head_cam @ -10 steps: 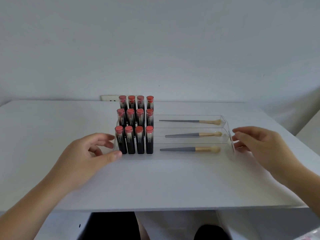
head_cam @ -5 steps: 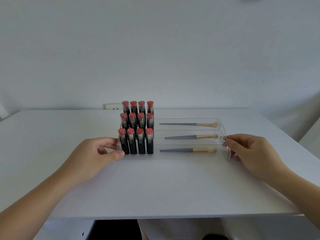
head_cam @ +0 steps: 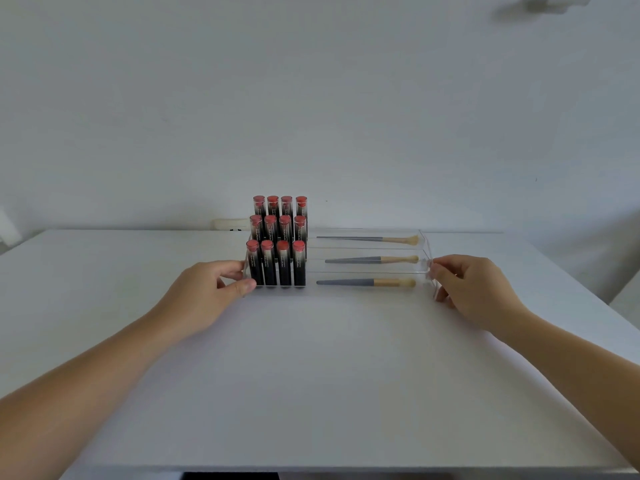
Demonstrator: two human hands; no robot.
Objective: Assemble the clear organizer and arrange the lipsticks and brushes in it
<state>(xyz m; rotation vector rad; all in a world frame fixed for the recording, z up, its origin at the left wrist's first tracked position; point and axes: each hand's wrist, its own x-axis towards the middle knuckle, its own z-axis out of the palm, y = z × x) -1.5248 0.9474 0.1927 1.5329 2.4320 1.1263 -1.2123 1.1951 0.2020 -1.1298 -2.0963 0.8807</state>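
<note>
The clear organizer (head_cam: 426,271) now has a hand at each end. A second ago both hands hovered just apart from it; they have since closed in. The left hand (head_cam: 207,292) has its fingers curled round the organizer's left end wall, thumb tip at the front lower corner. The right hand (head_cam: 471,289) pinches the right end wall, fingertips bent onto its top edge. Outward from the fingers: twelve lipsticks (head_cam: 277,244) stand upright in three stepped rows at the left, and three brushes (head_cam: 367,282) lie one per tier at the right, bristles toward the right hand. The organizer sits toward the table's (head_cam: 311,375) far edge, near its middle. The arranging looks finished; this grip probably means a final straightening or move.
</note>
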